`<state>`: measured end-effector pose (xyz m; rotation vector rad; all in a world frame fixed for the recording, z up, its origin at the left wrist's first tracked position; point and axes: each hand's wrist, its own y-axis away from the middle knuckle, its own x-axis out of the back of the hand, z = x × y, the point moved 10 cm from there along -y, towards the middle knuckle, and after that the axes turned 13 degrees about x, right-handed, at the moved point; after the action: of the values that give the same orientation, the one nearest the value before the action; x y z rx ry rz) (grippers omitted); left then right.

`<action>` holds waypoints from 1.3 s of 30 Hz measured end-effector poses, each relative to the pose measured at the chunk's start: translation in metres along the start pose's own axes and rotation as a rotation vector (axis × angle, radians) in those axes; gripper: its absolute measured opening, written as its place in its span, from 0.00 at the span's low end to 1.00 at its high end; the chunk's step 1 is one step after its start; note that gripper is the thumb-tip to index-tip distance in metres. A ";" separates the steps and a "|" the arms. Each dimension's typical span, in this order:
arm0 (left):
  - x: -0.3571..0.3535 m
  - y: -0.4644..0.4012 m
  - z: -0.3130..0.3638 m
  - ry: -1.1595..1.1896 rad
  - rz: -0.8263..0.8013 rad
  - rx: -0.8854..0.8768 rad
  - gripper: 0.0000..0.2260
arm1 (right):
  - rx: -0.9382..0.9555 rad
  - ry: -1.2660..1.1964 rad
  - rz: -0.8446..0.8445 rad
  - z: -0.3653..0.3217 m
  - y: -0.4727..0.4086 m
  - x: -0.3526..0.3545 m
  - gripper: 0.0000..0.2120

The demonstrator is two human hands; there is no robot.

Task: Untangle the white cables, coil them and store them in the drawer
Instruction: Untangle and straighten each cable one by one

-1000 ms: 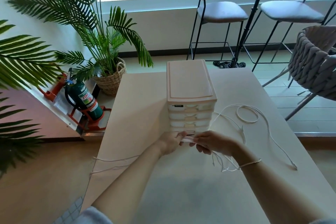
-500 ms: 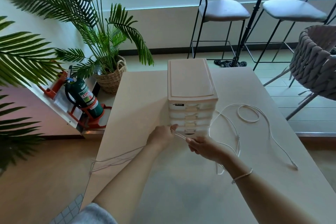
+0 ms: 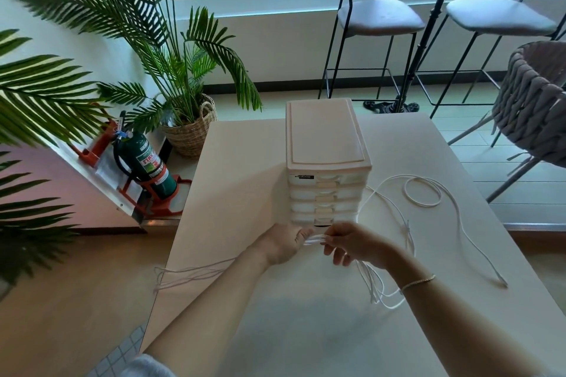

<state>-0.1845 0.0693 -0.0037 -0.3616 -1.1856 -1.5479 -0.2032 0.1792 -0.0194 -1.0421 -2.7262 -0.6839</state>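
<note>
A small white drawer unit [image 3: 327, 162] stands upright in the middle of the table, all its drawers closed. Just in front of its base, my left hand [image 3: 281, 243] grips a bunch of white cable strands [image 3: 314, 239], and my right hand [image 3: 358, 243] pinches the same bunch close beside it. Loops of cable [image 3: 379, 288] hang below my right wrist. More white cable [image 3: 424, 193] runs right across the table in a loose ring, ending near the right edge. Other strands trail left over the table's left edge.
The cream table [image 3: 245, 193] carries only the drawer unit and cables. On the floor to the left stand a green fire extinguisher [image 3: 144, 165] and a potted palm [image 3: 190, 131]. Bar stools and a woven chair [image 3: 536, 101] stand behind and right.
My right hand has come back up next to my left hand, gathering another length of cable into the bunch. The strands trailing left have shifted a little.
</note>
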 end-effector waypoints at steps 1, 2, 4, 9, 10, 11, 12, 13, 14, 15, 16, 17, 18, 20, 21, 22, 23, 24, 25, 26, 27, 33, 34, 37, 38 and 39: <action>-0.001 0.000 0.000 -0.013 -0.004 0.000 0.22 | -0.008 0.001 -0.002 0.000 0.000 -0.001 0.12; -0.003 0.000 -0.001 -0.028 -0.007 0.000 0.22 | -0.013 0.009 -0.005 0.001 0.001 -0.001 0.12; -0.004 0.000 -0.002 -0.049 -0.011 0.004 0.22 | -0.007 0.047 -0.023 0.000 0.001 -0.003 0.11; -0.004 0.002 0.005 -0.106 -0.010 -0.009 0.22 | 0.103 0.264 -0.028 -0.010 -0.005 -0.002 0.12; -0.004 0.002 0.006 -0.120 -0.014 -0.006 0.22 | 0.115 0.324 -0.022 -0.011 -0.005 -0.001 0.13; -0.005 0.002 0.006 -0.129 -0.017 -0.003 0.21 | 0.124 0.376 -0.022 -0.013 -0.006 0.000 0.14; -0.005 0.002 0.006 -0.137 -0.020 -0.002 0.21 | 0.129 0.413 -0.031 -0.014 -0.006 0.000 0.15; -0.005 0.002 0.005 -0.143 -0.021 -0.001 0.21 | 0.132 0.429 -0.044 -0.014 -0.005 -0.001 0.15; -0.005 0.002 0.005 -0.146 -0.020 -0.001 0.21 | 0.127 0.424 -0.058 -0.013 -0.005 -0.002 0.15; -0.004 0.002 0.006 -0.148 -0.016 -0.001 0.21 | 0.121 0.395 -0.066 -0.013 -0.005 -0.004 0.15; -0.003 0.002 0.006 -0.148 -0.012 0.001 0.21 | 0.112 0.356 -0.066 -0.011 -0.005 -0.005 0.15; -0.002 0.001 0.006 -0.146 -0.008 0.005 0.21 | 0.105 0.312 -0.059 -0.010 -0.005 -0.006 0.15; -0.001 0.001 0.005 -0.138 -0.002 0.011 0.21 | 0.095 0.249 -0.051 -0.008 -0.004 -0.008 0.14; 0.002 0.000 0.004 -0.118 0.014 0.021 0.22 | 0.058 0.026 -0.047 -0.003 0.000 -0.014 0.12; 0.003 0.000 0.004 -0.110 0.023 0.025 0.22 | 0.036 -0.091 -0.052 -0.001 0.003 -0.017 0.10; 0.005 0.000 0.004 -0.105 0.031 0.027 0.22 | 0.015 -0.179 -0.055 0.000 0.005 -0.020 0.10; 0.007 0.000 0.004 -0.100 0.039 0.031 0.21 | -0.002 -0.229 -0.054 0.001 0.007 -0.020 0.10; 0.008 0.001 0.003 -0.095 0.050 0.033 0.21 | -0.020 -0.253 -0.053 0.002 0.009 -0.020 0.11; 0.010 0.001 0.002 -0.089 0.061 0.037 0.20 | -0.040 -0.261 -0.054 0.003 0.010 -0.020 0.13; 0.012 0.002 0.001 -0.083 0.071 0.041 0.20 | -0.065 -0.256 -0.053 0.005 0.010 -0.019 0.15; 0.012 0.002 0.000 -0.078 0.079 0.044 0.19 | -0.092 -0.248 -0.044 0.007 0.011 -0.018 0.17; -0.009 0.006 0.018 -0.154 -0.027 -0.044 0.21 | -0.073 0.006 0.295 0.007 0.003 0.018 0.21; -0.009 0.006 0.018 -0.149 -0.018 -0.045 0.21 | -0.043 0.052 0.329 0.003 0.004 0.021 0.20; 0.009 0.001 0.002 -0.070 0.109 0.029 0.20 | 0.080 0.358 0.219 -0.021 0.005 0.006 0.18; 0.014 -0.001 -0.004 -0.060 0.139 0.059 0.20 | 0.121 0.432 0.134 -0.029 0.006 -0.008 0.18; 0.015 -0.005 -0.009 -0.056 0.147 0.079 0.20 | 0.151 0.476 0.052 -0.035 0.007 -0.023 0.17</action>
<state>-0.1908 0.0531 0.0012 -0.4329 -1.2320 -1.3679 -0.1827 0.1541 0.0077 -0.7904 -2.2916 -0.6128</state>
